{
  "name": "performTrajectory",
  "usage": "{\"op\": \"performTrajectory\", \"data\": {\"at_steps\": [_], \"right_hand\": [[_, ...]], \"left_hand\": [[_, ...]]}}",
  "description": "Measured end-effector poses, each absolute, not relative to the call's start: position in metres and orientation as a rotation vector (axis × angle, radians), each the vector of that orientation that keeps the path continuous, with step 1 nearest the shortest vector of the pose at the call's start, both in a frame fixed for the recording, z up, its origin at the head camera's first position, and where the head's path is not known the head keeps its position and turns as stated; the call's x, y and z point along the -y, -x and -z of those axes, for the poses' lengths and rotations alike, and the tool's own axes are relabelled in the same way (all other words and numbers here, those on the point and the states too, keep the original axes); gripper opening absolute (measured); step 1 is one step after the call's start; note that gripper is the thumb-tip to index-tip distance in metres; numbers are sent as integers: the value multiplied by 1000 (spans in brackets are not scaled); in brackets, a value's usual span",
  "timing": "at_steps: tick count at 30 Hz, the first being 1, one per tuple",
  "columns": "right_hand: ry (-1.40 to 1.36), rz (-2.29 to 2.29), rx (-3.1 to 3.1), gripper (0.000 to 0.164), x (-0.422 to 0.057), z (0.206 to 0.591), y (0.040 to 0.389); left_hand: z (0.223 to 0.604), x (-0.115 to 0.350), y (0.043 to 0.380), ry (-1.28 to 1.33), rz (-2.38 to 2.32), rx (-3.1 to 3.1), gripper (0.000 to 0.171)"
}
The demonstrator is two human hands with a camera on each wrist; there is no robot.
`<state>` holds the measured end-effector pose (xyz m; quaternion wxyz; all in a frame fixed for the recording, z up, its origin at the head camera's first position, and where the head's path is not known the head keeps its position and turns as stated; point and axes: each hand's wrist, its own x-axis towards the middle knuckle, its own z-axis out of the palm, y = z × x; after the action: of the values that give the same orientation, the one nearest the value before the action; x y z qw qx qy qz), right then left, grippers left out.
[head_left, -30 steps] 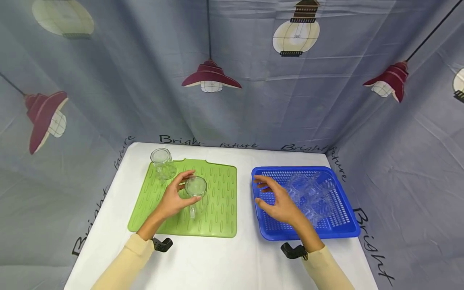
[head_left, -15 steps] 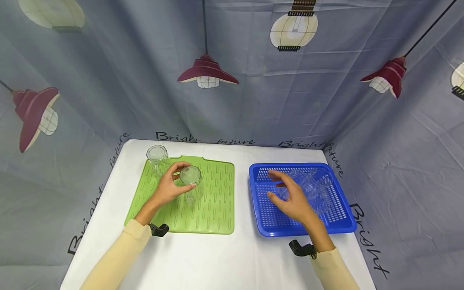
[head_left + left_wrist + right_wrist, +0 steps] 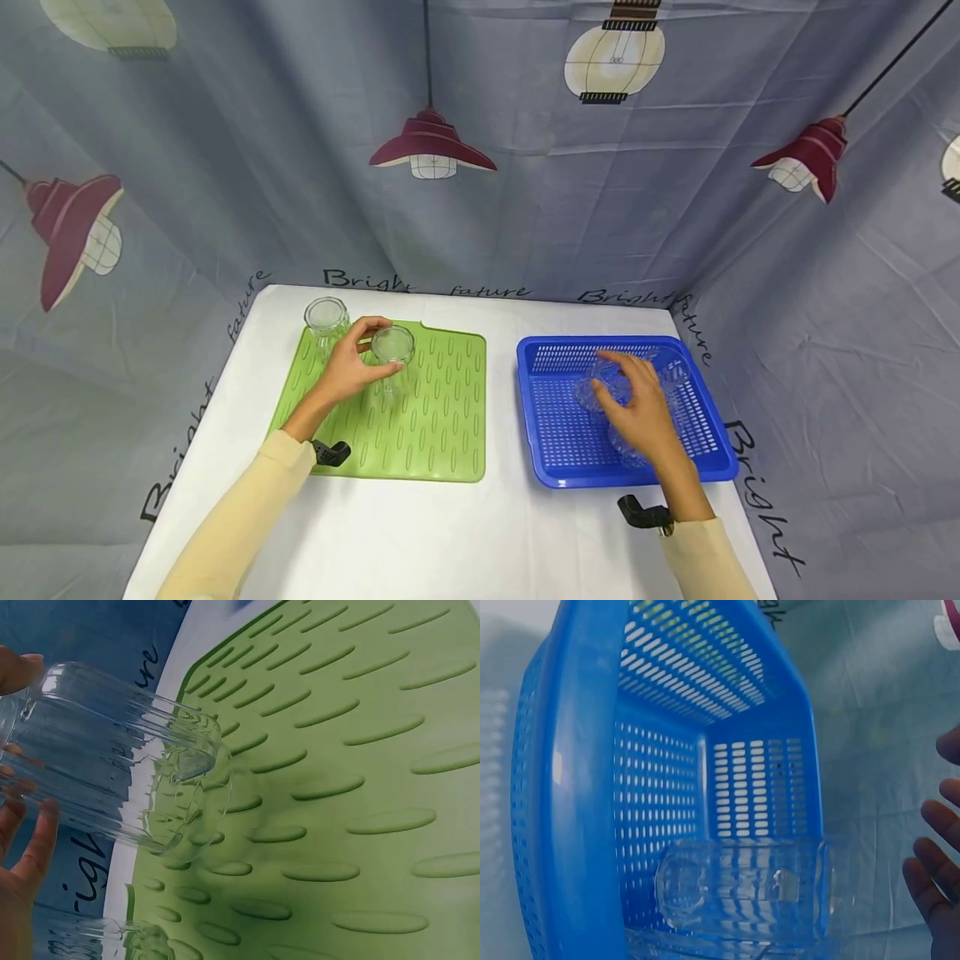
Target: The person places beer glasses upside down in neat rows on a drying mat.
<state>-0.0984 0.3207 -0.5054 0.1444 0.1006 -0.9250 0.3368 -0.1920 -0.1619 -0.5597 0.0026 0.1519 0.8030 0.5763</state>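
My left hand (image 3: 348, 367) grips a clear glass mug (image 3: 393, 345) near its base, thumb on one side and fingers on the other. The mug is upside down over the green ridged mat (image 3: 442, 417); in the left wrist view its handle (image 3: 193, 761) and rim are close over the ridges. Another upturned glass mug (image 3: 326, 317) stands at the mat's back left corner. My right hand (image 3: 641, 408) is above the blue basket (image 3: 529, 425), thumb and fingers spread apart. Below it lie several clear glass mugs (image 3: 735, 889), partly hidden by the hand in the head view.
The mat and basket sit side by side on a white table (image 3: 450, 533), with a strip of tabletop between them. Grey-blue curtains (image 3: 480, 233) printed with lamps rise behind the table and at both sides. The basket's raised rim surrounds the mugs in it.
My left hand has carried the upturned mug toward the back of the mat. The right hand has moved right, from the basket's left edge to over the mugs inside. The head view has shifted slightly.
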Motion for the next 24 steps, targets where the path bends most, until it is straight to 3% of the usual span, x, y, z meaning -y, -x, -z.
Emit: {"op": "performTrajectory", "data": {"at_steps": [4,16,24], "right_hand": [[-229,-876,2698,54,-325,508,106],[-20,-525,3051,90,-331,522,124],[0,-510,3102,75,-333,531,126]], "left_hand": [[558,163,197,-475,-1805,-2521,73],[560,161,215,-475,-1798,-2535,75],[560,162,223,-470,-1779,-2565,75]]}}
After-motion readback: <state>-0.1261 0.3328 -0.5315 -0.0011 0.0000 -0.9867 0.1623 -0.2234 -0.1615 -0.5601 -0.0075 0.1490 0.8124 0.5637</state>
